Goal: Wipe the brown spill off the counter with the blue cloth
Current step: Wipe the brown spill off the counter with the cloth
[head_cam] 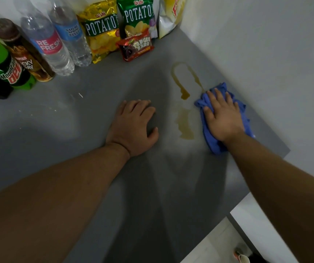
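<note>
The right hand [221, 115] presses flat on the cloth [212, 141], fingers spread. The spill [184, 111] lies just left of it, a long streak running away from the person; its far loop seems to touch the cloth. The left hand [133, 126] rests open on the surface [76, 120], empty.

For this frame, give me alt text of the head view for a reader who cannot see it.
A right hand presses a blue cloth flat on a grey counter, beside a brown spill still mostly unwiped. The left hand rests palm-down left of the spill; bottles and snack bags line the back wall.
</note>
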The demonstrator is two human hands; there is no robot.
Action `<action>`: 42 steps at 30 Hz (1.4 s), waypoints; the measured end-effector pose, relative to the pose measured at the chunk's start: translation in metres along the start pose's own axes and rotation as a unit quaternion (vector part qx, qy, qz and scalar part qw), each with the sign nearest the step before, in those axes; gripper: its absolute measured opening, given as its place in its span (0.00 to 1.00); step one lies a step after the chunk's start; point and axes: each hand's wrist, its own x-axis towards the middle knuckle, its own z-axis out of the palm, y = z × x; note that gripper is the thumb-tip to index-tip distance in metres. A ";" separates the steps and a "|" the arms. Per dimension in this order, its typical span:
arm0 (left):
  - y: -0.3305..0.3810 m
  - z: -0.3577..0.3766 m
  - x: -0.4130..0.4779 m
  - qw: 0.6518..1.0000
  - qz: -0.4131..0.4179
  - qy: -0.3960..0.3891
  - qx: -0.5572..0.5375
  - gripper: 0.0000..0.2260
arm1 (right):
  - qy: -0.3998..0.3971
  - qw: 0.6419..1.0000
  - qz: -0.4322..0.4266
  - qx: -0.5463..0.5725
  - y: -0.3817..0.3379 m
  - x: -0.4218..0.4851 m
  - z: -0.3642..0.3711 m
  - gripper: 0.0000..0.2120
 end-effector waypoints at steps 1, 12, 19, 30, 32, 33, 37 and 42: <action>0.000 0.000 0.000 1.000 0.001 0.002 -0.001 0.25 | 0.001 1.000 0.017 -0.003 -0.017 0.004 0.004 0.28; 0.001 -0.003 -0.001 1.000 -0.008 -0.006 0.002 0.25 | -0.063 0.972 -0.224 0.016 0.010 -0.034 -0.007 0.27; 0.001 -0.004 -0.001 1.000 -0.008 -0.005 -0.004 0.25 | 0.001 1.000 -0.023 -0.003 -0.067 -0.002 0.014 0.28; -0.001 -0.004 -0.001 1.000 -0.012 -0.006 -0.021 0.24 | -0.057 0.976 -0.210 0.012 -0.010 -0.039 -0.003 0.28; -0.001 -0.004 -0.001 1.000 -0.011 -0.006 -0.025 0.24 | -0.030 0.987 -0.156 0.014 -0.019 -0.021 -0.001 0.28; -0.001 -0.003 -0.001 1.000 -0.011 -0.006 -0.028 0.24 | -0.015 0.992 -0.125 0.008 -0.029 -0.012 0.002 0.27; 0.000 -0.005 -0.002 0.999 -0.014 -0.007 -0.029 0.26 | 0.002 0.997 -0.071 0.004 -0.075 0.000 0.017 0.27; 0.000 -0.007 -0.002 0.999 -0.013 -0.001 -0.041 0.25 | -0.043 0.975 -0.217 0.015 -0.059 -0.038 0.014 0.28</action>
